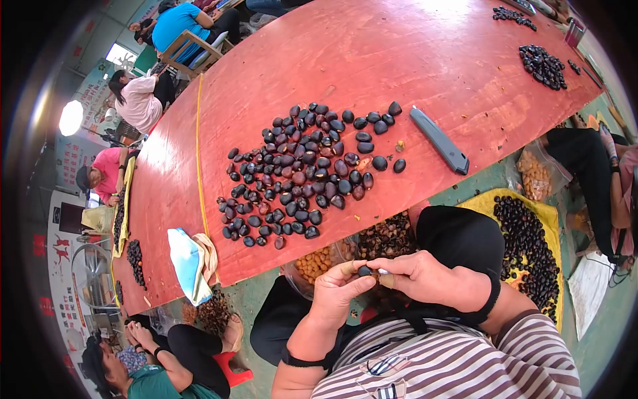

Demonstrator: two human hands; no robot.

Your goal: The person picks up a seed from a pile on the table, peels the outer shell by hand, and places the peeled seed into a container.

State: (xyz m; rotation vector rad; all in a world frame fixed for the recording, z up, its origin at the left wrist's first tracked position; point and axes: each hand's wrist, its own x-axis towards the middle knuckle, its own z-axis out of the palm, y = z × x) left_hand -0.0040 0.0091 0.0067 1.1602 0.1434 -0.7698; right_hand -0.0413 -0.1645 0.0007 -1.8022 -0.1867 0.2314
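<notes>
Just past the table's near edge, my left hand (342, 289) pinches a dark nut (364, 270) between thumb and fingers. Beside it, touching the nut's right side, my right hand (432, 276) is closed, its thumb and index finger pressed together; what they hold is too small to make out. Below my hands lie an open bag of peeled yellow nuts (314, 265) and a heap of brown shells (387, 238). On the red table (266, 73) a large pile of dark nuts (299, 169) is spread out, with a grey utility knife (440, 141) to its right.
A folded blue and white cloth (188, 263) lies at the table's near left edge. More nuts (543, 66) sit at the far right. A yellow sack with dark nuts (525, 246) is on the floor at right. Several people sit around the table.
</notes>
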